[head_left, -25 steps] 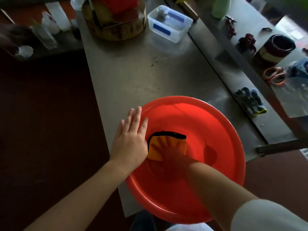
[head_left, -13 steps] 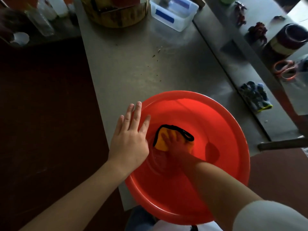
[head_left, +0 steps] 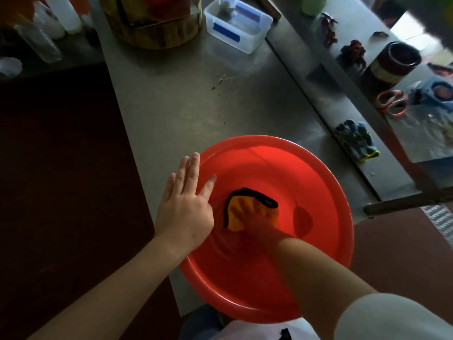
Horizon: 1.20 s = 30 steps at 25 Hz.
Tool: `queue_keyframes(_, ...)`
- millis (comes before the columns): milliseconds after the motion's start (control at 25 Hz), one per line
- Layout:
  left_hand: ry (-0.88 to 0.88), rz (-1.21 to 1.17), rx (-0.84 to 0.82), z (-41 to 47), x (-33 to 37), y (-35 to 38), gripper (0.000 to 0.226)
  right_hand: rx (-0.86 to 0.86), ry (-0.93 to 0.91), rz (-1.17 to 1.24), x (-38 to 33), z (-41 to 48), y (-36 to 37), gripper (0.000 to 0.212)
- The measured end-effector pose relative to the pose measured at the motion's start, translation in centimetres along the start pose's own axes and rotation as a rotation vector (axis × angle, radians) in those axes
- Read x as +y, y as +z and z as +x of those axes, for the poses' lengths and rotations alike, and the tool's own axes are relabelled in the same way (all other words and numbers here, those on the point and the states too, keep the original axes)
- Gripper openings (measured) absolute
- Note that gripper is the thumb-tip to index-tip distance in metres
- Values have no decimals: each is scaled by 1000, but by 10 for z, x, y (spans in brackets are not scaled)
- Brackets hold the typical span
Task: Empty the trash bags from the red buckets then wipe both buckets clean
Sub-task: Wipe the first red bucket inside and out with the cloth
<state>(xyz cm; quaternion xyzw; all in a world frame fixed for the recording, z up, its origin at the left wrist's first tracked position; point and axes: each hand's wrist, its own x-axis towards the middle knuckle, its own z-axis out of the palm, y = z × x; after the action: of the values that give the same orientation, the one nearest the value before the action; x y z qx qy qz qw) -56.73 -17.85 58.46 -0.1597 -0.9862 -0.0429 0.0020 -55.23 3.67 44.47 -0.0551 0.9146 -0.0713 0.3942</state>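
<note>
Pressing orange cloth [head_left: 233,218] under flat-fingered right grip [head_left: 256,218] inside red bucket [head_left: 282,168], left grip [head_left: 186,212] flat on rim.

L hand [head_left: 183,212] flat on bucket [head_left: 318,253] rim at bench [head_left: 196,106] near edge; R hand [head_left: 255,218] presses cloth [head_left: 235,217] inside.

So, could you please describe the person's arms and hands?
The left hand and right hand are bare, no gloves or rings visible. The right arm wears a pale sleeve above the forearm; the left arm shows no sleeve.
</note>
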Motion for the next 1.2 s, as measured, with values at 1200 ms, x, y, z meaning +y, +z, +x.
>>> queue_keyframes(1200,48,-43,15,-24,10,-5,58,-185,25,-109,-28,-45,-24,72)
